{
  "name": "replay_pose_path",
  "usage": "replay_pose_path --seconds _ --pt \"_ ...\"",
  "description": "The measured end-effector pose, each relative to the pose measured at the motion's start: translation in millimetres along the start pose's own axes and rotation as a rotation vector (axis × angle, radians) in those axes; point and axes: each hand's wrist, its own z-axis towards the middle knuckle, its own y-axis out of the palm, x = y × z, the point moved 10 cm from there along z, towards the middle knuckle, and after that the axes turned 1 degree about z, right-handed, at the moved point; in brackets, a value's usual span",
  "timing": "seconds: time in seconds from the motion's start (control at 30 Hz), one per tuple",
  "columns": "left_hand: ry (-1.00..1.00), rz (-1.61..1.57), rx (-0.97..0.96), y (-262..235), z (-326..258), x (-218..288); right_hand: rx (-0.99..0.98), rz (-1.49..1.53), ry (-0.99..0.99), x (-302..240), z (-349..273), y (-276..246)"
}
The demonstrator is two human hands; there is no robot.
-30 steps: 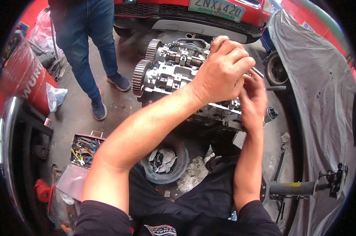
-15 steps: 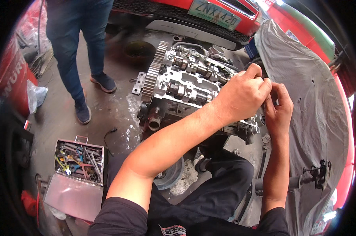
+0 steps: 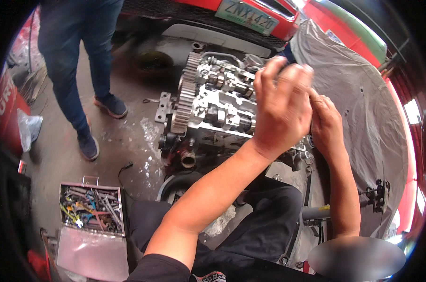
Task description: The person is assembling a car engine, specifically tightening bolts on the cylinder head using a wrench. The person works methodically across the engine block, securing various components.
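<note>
In front of me lies an engine cylinder head (image 3: 217,133) with its camshafts (image 3: 222,117) exposed and a wide toothed gear (image 3: 188,94) at its left end. My left hand (image 3: 286,105) is raised over the right part of the head. Its fingers are bent upward and smeared by motion, so whether they hold anything is hidden. Close beside it, my right hand (image 3: 326,123) is held up with fingers curled in a pinch. Its fingertips are partly behind my left hand, and what they hold cannot be made out.
An open metal toolbox (image 3: 91,185) full of hand tools sits on the floor at left. A person in blue trousers (image 3: 62,56) stands beyond it. A red car's bumper (image 3: 170,14) is at the back. A grey cover (image 3: 363,131) drapes at right. A round basin (image 3: 168,185) is near my knees.
My left hand has turned and lifted its fingers away from the pinch at my right hand's fingertips. My right hand stays raised in about the same place. The whole view has shifted slightly.
</note>
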Motion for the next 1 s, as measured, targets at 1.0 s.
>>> replay_pose_path --seconds 1.0 --pt "-1.015 -1.059 -0.604 92.0 -70.8 -77.4 -0.551 -0.077 0.275 -7.2 21.2 -1.2"
